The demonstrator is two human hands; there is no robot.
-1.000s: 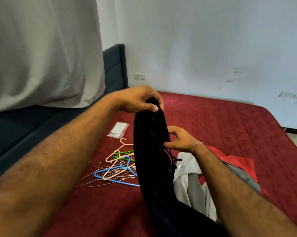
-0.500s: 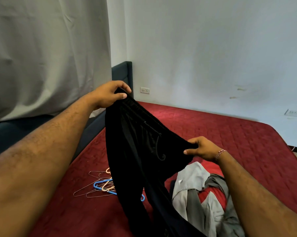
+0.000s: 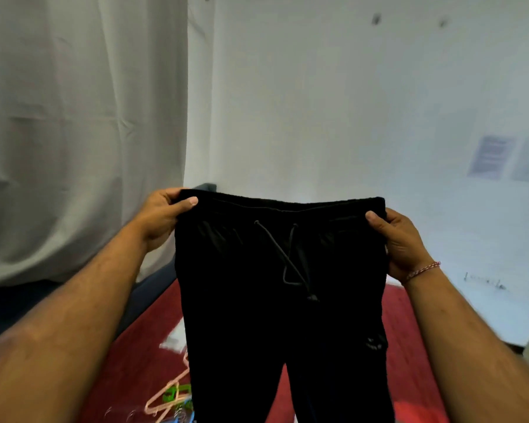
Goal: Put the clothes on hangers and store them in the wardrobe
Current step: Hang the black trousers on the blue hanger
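A pair of black drawstring trousers [image 3: 257, 300] hangs spread out in front of me, waistband up and both legs dangling toward the bed. My left hand [image 3: 159, 218] grips the waistband's left corner, thumb over the front. My right hand [image 3: 400, 242], with a thread bracelet at the wrist, grips the right corner. A heap of wire and plastic hangers [image 3: 171, 398] in peach, green and blue lies on the bed at lower left, partly hidden by the trousers. The other clothes are hidden behind the trousers.
The bed has a red quilted cover [image 3: 135, 346] and a dark headboard [image 3: 208, 187] at the left. A grey curtain [image 3: 74, 132] hangs at the left and a white wall [image 3: 348, 102] stands ahead. A small white packet [image 3: 174, 340] lies on the bed.
Both hands have risen and moved apart, stretching the trousers' waistband flat between them. My view has tilted up, so less of the bed and clothes pile shows.
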